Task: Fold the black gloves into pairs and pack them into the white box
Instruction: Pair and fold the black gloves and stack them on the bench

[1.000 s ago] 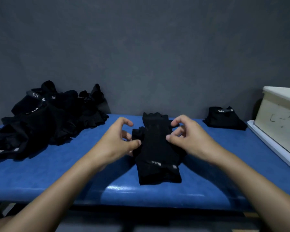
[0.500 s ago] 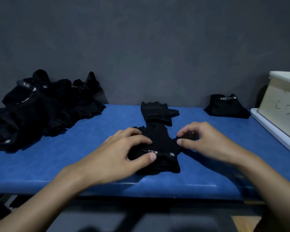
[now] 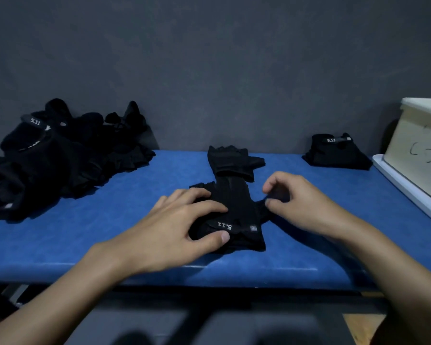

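Observation:
A black glove (image 3: 234,207) with a white "5.11" cuff label lies in the middle of the blue padded table (image 3: 85,232), cuff toward me. My left hand (image 3: 182,227) rests on its cuff end, fingers over the fabric and thumb at the near edge. My right hand (image 3: 301,205) pinches the glove's thumb flap at its right side. A second black glove (image 3: 232,161) lies just behind it. The white box (image 3: 418,145) stands at the right edge on a white tray (image 3: 406,190).
A loose pile of black gloves (image 3: 57,155) fills the left end of the table. One folded pair of gloves (image 3: 336,153) sits at the back right near the box. A grey wall closes the far side.
My left hand moved from the glove's left edge onto its cuff end. My right hand shifted right and took the thumb flap. The camera view tilted and the second glove came into sight behind.

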